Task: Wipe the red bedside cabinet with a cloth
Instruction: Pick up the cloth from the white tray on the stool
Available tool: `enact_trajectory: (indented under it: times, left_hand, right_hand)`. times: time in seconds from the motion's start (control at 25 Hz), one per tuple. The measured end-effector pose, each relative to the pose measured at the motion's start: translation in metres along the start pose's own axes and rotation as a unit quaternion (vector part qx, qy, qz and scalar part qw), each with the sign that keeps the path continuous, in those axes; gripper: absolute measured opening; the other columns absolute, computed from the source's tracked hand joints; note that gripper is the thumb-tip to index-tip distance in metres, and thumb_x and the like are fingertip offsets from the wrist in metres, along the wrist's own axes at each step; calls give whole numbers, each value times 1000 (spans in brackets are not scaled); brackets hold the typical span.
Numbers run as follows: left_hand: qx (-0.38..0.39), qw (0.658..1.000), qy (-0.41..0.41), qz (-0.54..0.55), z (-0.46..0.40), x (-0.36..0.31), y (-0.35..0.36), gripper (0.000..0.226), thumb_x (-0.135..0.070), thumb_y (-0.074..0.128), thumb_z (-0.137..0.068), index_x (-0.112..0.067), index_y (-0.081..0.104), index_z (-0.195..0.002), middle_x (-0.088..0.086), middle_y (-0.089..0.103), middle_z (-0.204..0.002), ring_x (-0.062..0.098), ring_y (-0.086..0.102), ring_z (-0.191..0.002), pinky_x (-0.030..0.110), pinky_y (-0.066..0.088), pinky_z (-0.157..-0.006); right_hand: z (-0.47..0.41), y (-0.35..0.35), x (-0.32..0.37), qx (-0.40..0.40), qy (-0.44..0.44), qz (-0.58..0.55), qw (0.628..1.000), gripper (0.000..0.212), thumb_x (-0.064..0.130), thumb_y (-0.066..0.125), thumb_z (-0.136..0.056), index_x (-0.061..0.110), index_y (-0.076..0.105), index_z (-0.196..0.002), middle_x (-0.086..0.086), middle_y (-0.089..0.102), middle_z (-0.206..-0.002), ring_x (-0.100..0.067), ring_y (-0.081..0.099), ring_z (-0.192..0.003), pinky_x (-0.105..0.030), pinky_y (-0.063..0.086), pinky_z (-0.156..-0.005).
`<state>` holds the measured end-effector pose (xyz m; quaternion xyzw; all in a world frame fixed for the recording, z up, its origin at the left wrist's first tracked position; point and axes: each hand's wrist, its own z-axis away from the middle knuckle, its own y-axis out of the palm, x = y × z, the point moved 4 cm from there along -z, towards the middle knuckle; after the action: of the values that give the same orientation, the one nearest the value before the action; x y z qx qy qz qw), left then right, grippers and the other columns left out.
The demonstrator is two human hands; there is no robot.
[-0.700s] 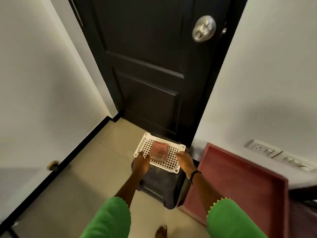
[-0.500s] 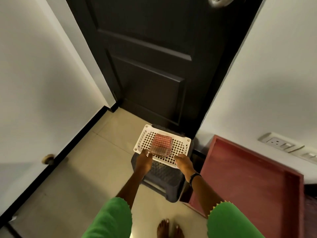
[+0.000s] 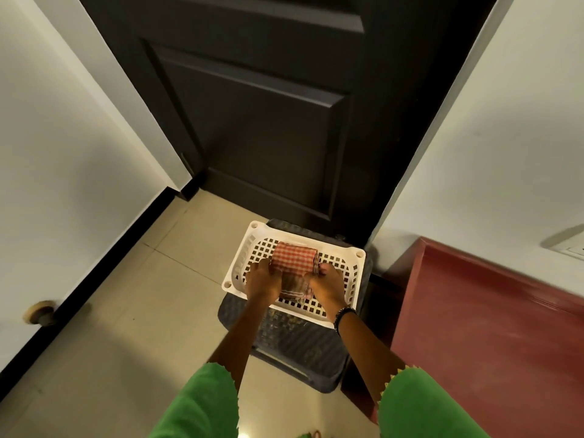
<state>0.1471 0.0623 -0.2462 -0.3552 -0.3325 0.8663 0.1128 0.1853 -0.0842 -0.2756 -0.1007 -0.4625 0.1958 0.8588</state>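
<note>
A folded red-and-white checked cloth [image 3: 294, 259] lies in a white perforated tray [image 3: 343, 263] set on a dark plastic stool [image 3: 303, 349]. A darker folded cloth [image 3: 293, 284] lies just in front of it. My left hand [image 3: 263, 279] grips the cloth pile at its left edge, and my right hand [image 3: 327, 284] grips it at the right edge, fingers curled over the fabric. The red bedside cabinet [image 3: 493, 327] stands to the right against the wall, its flat top bare.
A dark panelled door [image 3: 262, 105] is shut behind the stool. White walls stand on both sides, with a door stopper [image 3: 40, 312] low on the left wall and a wall socket [image 3: 568, 248] above the cabinet. Beige floor tiles lie to the left.
Both hands moved inward from the tray's front rim onto the cloths and closed round them. The view tilted down and came closer.
</note>
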Motion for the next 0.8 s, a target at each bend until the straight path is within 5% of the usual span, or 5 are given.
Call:
enact_trajectory:
  times: [0.16,0.36,0.6,0.72,0.8]
  left_hand:
    - [0,998,-18,65,-3,-3,-2,45,-32,55,-93,-9,51,-132,14,57,-133,36,50,-124,51,36,-110]
    - [93,968,-23,231,27,-27,-33,46,-41,66,-85,-17,56,-123,5,65,-117,27,61,-108,38,51,-89]
    - [237,933,35,270,114,-109,-61,28,-34,65,-86,-24,64,-112,1,72,-107,18,67,-97,29,51,-78]
    - [287,924,56,248,156,-151,-45,36,-38,67,-84,-22,64,-116,4,72,-110,22,68,-103,32,53,-83]
    - [308,918,76,239,181,-174,-27,41,-37,68,-83,-21,62,-121,6,71,-113,24,68,-103,33,54,-84]
  right_hand:
    - [2,2,2,-6,-9,-48,999,35,21,75,-77,9,61,-107,-1,67,-100,-18,64,-93,-24,53,-68]
    - [36,-20,23,160,49,-194,967,26,16,70,-84,11,66,-109,-5,71,-108,-22,65,-105,-36,51,-95]
    - [107,-108,73,206,-9,-305,930,42,17,68,-85,11,57,-125,-10,67,-121,-25,64,-111,-37,50,-96]
    - [137,-159,78,176,6,-354,919,69,25,81,-72,14,48,-132,-13,62,-128,-28,64,-112,-43,52,-96]
    - [156,-193,73,150,-7,-367,918,50,20,74,-80,16,54,-126,-11,66,-121,-27,67,-106,-37,57,-88]
